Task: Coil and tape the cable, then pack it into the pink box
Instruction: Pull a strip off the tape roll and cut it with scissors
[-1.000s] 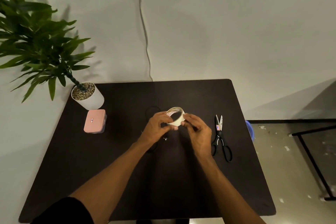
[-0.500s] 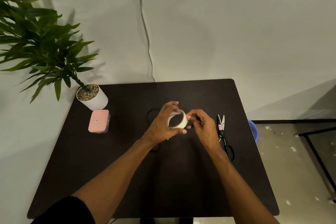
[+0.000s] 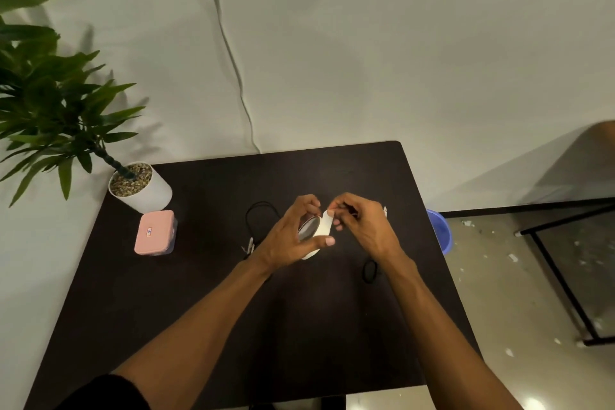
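Left hand [image 3: 288, 240] fingers curl round the tape roll [image 3: 314, 233] above the table [image 3: 199, 309]. Right hand [image 3: 361, 226] fingers pinch the tape's free end. Cable [image 3: 256, 223] lies on the table behind the left hand. Pink box [image 3: 154, 232], shut, sits far left.

Single view only, head-worn camera, so nothing is shared with a second view. It looks forward and steeply down from above the near edge of the dark table [image 3: 206, 326]. Wide-angle, lines bend at the edges. Both forearms enter from the bottom; the left hand [image 3: 288, 238] and right hand [image 3: 364, 226] sit near frame centre, at arm's length. The wall [image 3: 399, 60] fills the top half, the floor [image 3: 499, 293] shows at right.
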